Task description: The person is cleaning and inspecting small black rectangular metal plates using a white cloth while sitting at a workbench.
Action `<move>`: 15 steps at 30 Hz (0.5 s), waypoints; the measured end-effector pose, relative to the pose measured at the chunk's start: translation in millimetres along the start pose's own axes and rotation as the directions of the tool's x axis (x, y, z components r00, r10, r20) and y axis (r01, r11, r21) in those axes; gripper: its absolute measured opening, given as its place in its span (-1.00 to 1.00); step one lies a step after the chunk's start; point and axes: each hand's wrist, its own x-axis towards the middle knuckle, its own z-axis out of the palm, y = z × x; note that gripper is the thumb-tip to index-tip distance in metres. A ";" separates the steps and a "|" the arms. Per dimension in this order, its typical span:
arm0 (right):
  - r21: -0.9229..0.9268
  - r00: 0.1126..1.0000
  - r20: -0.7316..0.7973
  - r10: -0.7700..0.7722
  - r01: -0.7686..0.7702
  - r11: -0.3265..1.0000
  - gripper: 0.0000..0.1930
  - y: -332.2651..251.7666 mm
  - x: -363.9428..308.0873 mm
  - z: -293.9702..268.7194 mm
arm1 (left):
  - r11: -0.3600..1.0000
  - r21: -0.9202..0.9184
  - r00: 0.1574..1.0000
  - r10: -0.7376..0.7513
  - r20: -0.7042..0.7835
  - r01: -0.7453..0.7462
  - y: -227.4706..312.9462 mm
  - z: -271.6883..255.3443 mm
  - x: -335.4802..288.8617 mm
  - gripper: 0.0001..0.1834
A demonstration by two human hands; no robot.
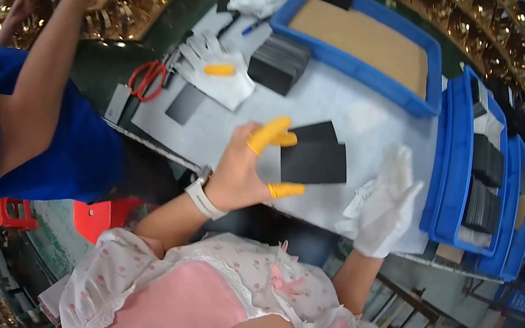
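Note:
Black rectangular sheets (315,159) overlap on the white-covered table in front of me. Just left of them is my left hand (244,168), its thumb and fingers spread apart with nothing between them. Yellow finger cots cover some fingertips, and a white watch band is on that wrist. To the right of the sheets, my right hand (386,202) wears a white glove and is open, fingers stretched out and thumb apart. Beside this hand lies a crumpled white cloth (355,207). Farther back stands a stack of black cards (279,62).
A blue tray (369,67) with a brown bottom lies at the back. More blue trays (447,160) holding black stacks line the right side. At left are white gloves (212,72), red-handled scissors (147,79) and a dark grey card (185,104). A blue-shirted person (29,104) works at far left.

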 end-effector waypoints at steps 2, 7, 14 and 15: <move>-0.049 0.999 -0.041 -0.012 0.010 0.999 -0.24 -6.5 6.4 -6.7 | 1.000 -0.009 1.000 -0.015 0.017 0.015 -1.3 -1.0 5.5 0.19; -0.339 0.992 0.097 -0.077 0.106 0.935 -0.02 7.9 -7.6 23.1 | 0.999 0.030 0.999 0.027 0.023 -0.028 5.5 0.4 3.3 0.15; -0.658 0.998 -0.063 -0.002 -0.040 0.752 -0.42 1.6 15.3 28.4 | 0.997 -0.078 0.991 -0.017 0.135 0.028 10.3 -8.6 -8.2 0.14; -0.640 0.991 -0.132 0.019 -0.100 0.762 -0.45 -5.4 21.9 22.5 | 0.997 -0.076 0.991 -0.020 0.133 0.030 7.3 -10.2 -8.1 0.14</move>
